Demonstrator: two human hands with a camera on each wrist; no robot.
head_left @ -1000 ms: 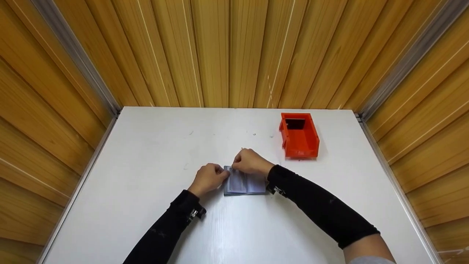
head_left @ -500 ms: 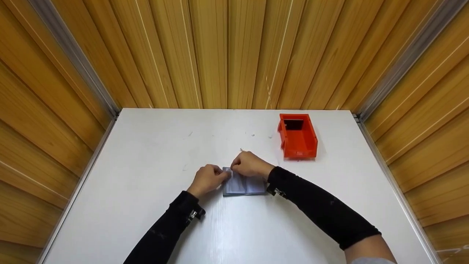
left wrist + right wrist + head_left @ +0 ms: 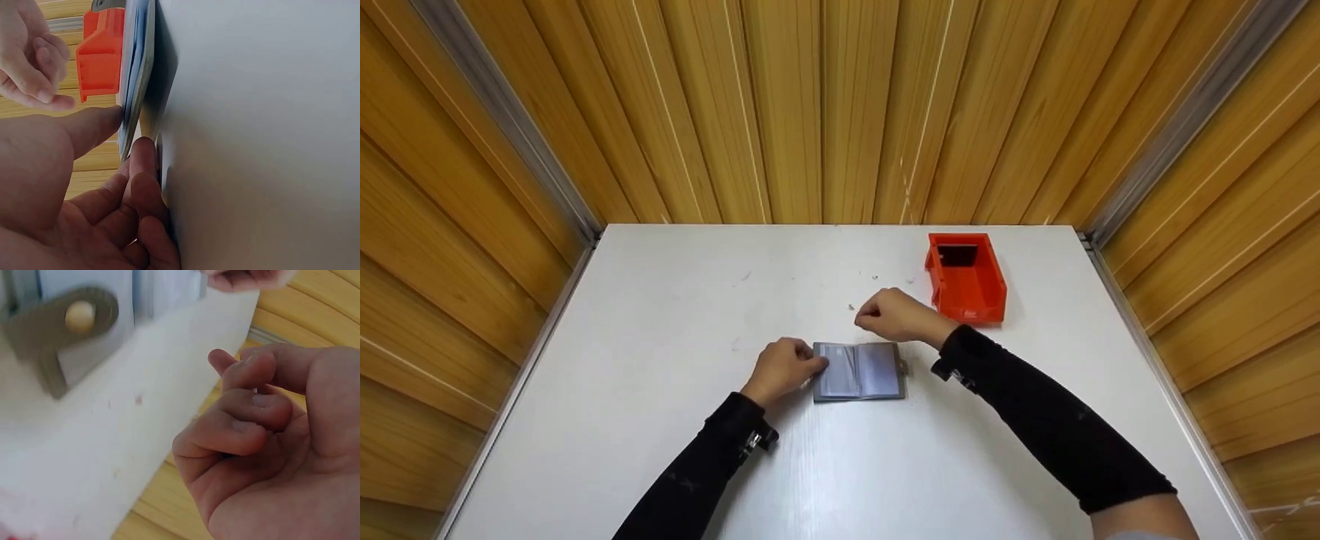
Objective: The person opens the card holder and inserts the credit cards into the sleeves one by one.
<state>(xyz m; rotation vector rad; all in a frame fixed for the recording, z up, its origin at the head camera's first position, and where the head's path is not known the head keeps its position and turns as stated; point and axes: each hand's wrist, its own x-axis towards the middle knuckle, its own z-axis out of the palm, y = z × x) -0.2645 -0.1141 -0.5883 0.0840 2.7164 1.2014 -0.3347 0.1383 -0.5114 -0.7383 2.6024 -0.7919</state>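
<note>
An opened card holder [image 3: 877, 371] with clear plastic sleeves and a grey-olive cover lies on the white table. In the right wrist view its strap [image 3: 34, 329] shows a round gold-coloured snap. My left hand [image 3: 782, 369] pinches the holder's left edge; in the left wrist view the thumb [image 3: 98, 126] presses on top while fingers are beneath the slightly raised cover. Above and behind the holder, my right hand [image 3: 900, 315] hovers apart from it. Its fingers [image 3: 242, 433] are loosely curled, and nothing is visible between them.
At the back right of the table [image 3: 690, 292] stands a red plastic bin [image 3: 967, 279] with a dark piece at its far end, close behind my right hand. Wood-look panels [image 3: 787, 112] wall the table in at the back and both sides.
My right hand has left the sleeves and moved up and to the right. A sleeve it pinched now lies toward the left half. My left hand stays at the left edge.
</note>
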